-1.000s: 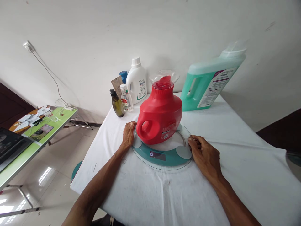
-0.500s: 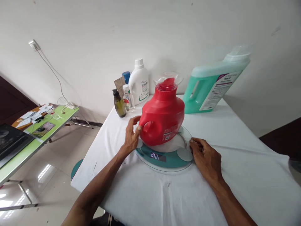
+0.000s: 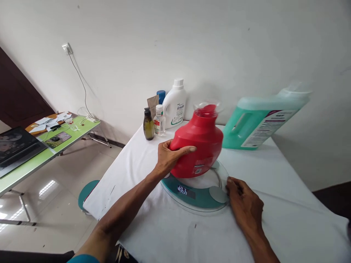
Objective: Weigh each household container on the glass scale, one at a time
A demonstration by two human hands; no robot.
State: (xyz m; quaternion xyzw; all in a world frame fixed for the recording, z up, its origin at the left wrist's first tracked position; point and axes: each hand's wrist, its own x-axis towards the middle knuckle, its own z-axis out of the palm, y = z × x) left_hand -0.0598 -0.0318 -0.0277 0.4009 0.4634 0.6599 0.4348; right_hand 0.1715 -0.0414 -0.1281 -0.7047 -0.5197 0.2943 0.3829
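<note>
A red detergent bottle (image 3: 199,146) with a clear cap stands, tilted slightly, on a round glass bathroom scale (image 3: 175,191). My left hand (image 3: 168,157) is wrapped around the bottle's handle side, the thumb lying across its front. At the scale's right rim, my right hand (image 3: 244,199) has its fingers curled and pinched against the glass edge. Digits on the scale's display (image 3: 185,191) are lit but smeared. Just behind and to the right, a large green liquid bottle (image 3: 260,120) with a clear cap stands on the white cloth.
At the table's back left stand a white detergent bottle (image 3: 175,104), a small clear bottle (image 3: 159,122), a dark pump bottle (image 3: 148,126), a beige tube (image 3: 152,104) and a blue-capped container (image 3: 161,95). A green desk (image 3: 79,128) with a laptop (image 3: 20,146) is farther left, and a teal stool (image 3: 87,193) nearer.
My left hand has closed further over the red bottle's handle, its thumb now across the front. My right hand stays at the scale's rim. The whole view has shifted slightly.
</note>
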